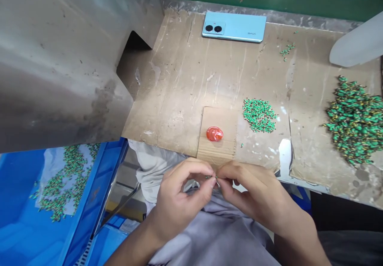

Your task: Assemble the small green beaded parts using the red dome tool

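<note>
My left hand (183,196) is closed in a pinch, with a tiny green piece (208,177) showing at its fingertips. Thumb and forefinger of my right hand (254,192) are pinched too, and they meet the left fingertips just in front of the bench edge. What the right fingers grip is too small to make out. Beyond the hands, a small round dish of glossy red-orange stuff (214,134) sits on a cardboard piece (218,115). To its right lies a flat pile of tiny green pieces (259,115).
A larger heap of green and yellowish pieces (357,122) lies at the right, near a white rounded object (359,44). A light-blue phone (236,26) rests at the back. A metal housing (66,58) stands left, above a blue bin (20,186) with more green pieces.
</note>
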A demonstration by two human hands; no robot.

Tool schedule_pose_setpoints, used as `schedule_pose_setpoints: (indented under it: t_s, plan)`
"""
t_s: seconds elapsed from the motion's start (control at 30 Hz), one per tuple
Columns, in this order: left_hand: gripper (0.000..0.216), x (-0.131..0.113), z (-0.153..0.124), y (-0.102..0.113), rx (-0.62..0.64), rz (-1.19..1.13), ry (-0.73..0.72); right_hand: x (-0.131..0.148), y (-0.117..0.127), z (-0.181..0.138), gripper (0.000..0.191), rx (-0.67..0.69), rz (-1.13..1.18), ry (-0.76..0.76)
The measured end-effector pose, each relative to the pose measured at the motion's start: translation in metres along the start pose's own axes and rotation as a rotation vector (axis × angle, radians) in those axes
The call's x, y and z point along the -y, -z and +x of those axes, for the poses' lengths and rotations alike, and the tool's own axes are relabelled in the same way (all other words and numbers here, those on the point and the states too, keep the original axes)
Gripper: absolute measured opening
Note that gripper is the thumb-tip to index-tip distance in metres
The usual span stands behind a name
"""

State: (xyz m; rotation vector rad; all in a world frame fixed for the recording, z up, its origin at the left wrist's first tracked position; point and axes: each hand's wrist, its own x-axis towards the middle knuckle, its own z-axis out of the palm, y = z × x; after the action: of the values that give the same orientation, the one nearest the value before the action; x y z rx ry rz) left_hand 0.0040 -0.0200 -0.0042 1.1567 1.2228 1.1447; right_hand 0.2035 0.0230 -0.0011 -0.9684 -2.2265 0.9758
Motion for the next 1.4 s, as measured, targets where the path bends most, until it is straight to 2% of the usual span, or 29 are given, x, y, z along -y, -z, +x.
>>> schedule_pose_setpoints:
  t_s: [0.17,0.37,0.57,0.7,1.03,1.13,1.27,1.33,1.4]
  plan:
    - [0.017,-0.001,0.003,0.001,-0.015,0.020,0.022,0.000,0.002,0.003,0.014,0.004,-0.047,0.053]
    - [0.010,-0.003,0.007,0.000,-0.005,-0.213,0.231,-0.009,-0.001,0.007,0.010,-0.034,0.004,0.143]
    - [0.013,-0.002,0.011,-0.005,-0.040,-0.384,0.192,-0.012,-0.012,0.013,0.016,-0.149,0.287,0.082]
    - [0.013,0.000,0.013,-0.006,-0.059,-0.365,0.179,-0.012,-0.015,0.017,0.016,-0.223,0.305,0.057]
    - [0.011,0.001,0.016,-0.006,-0.066,-0.385,0.159,-0.021,-0.013,0.020,0.016,-0.141,0.296,0.061]
    - [0.011,0.002,0.017,-0.006,-0.054,-0.419,0.161,-0.032,-0.010,0.019,0.017,-0.233,0.212,0.005]
    - [0.010,0.004,0.016,-0.004,-0.051,-0.443,0.173,-0.048,-0.002,0.023,0.010,-0.423,-0.203,-0.102]
    - [0.010,0.005,0.015,-0.003,-0.051,-0.434,0.170,-0.051,0.000,0.026,0.010,-0.408,-0.302,-0.109]
    - [0.010,0.006,0.015,-0.002,-0.050,-0.425,0.164,-0.051,0.001,0.029,0.009,-0.376,-0.299,-0.097]
